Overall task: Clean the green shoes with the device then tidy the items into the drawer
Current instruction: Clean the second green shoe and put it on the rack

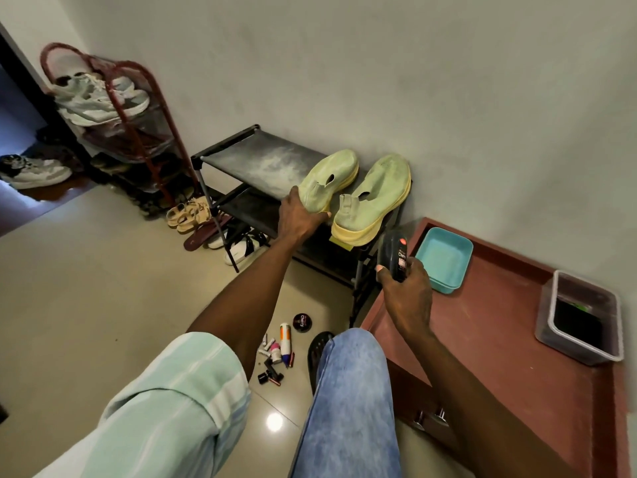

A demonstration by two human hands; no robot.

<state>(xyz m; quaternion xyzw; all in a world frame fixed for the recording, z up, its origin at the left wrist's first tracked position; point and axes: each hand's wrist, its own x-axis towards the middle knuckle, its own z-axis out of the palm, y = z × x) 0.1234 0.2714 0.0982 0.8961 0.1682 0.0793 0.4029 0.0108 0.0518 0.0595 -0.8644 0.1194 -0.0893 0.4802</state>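
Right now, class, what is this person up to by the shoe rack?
The person's left hand grips the heel of one green shoe on the black rack; the other green shoe sits beside it. The right hand holds a dark device. Small items lie scattered on the floor, not yet tidied.

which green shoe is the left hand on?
The left hand grips the heel of the left green shoe; the right green shoe, beside it, is untouched.
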